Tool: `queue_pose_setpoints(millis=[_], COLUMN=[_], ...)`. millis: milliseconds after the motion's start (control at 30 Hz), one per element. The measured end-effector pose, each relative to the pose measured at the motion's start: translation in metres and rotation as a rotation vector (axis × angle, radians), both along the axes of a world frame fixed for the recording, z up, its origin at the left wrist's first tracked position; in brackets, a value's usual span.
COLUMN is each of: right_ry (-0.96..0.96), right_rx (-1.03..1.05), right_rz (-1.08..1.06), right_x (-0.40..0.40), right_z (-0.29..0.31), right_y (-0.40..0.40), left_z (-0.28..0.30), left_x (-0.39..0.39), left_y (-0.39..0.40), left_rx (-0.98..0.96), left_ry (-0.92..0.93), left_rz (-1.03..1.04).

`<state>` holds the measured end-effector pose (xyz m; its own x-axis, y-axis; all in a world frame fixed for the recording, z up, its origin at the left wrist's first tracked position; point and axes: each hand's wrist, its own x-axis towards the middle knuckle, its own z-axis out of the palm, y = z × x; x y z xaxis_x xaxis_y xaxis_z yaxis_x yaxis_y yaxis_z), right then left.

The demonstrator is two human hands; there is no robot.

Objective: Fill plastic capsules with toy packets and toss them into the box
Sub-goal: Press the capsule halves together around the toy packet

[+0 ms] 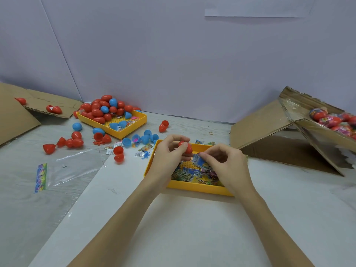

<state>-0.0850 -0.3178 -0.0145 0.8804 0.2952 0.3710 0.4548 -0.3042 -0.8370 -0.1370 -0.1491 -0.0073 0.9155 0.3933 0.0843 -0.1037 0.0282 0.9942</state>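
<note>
My left hand (169,151) grips a red plastic capsule (186,147) above the near yellow tray (194,186), which holds several toy packets. Just to its right, my right hand (225,160) pinches a blue toy packet (200,160) close to the capsule. A second yellow tray (134,126) at the back left is heaped with red and blue capsules (104,109). The open cardboard box (300,132) at the right holds filled red capsules (335,120).
Loose red and blue capsule halves (73,141) and a few packets lie scattered on the table left of the trays. A clear plastic bag (73,168) lies at the left. Flattened cardboard (15,114) sits at the far left. A wall stands behind.
</note>
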Motion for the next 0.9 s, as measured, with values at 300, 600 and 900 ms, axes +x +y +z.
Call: queue_pose_setpoints(millis=[300,600,900], right_ry=[0.031,0.008,-0.017], right_rx=[0.048,-0.008,0.089], right_rz=[-0.064,-0.083,0.020], right_x=[0.0025,0.0001,-0.0039], right_z=[-0.0002,-0.0008,0.0016], right_y=[-0.0005,0.0004,0.0034], left_z=[0.0031,-0.0017,0.0017], left_x=[-0.0037,-0.0035,-0.0053], left_y=[-0.0070,-0.0030,-0.0067], left_rx=[0.197,0.322,0.380], left_ry=[-0.023,-0.012,-0.051], left_rz=[-0.128,0.019,-0.054])
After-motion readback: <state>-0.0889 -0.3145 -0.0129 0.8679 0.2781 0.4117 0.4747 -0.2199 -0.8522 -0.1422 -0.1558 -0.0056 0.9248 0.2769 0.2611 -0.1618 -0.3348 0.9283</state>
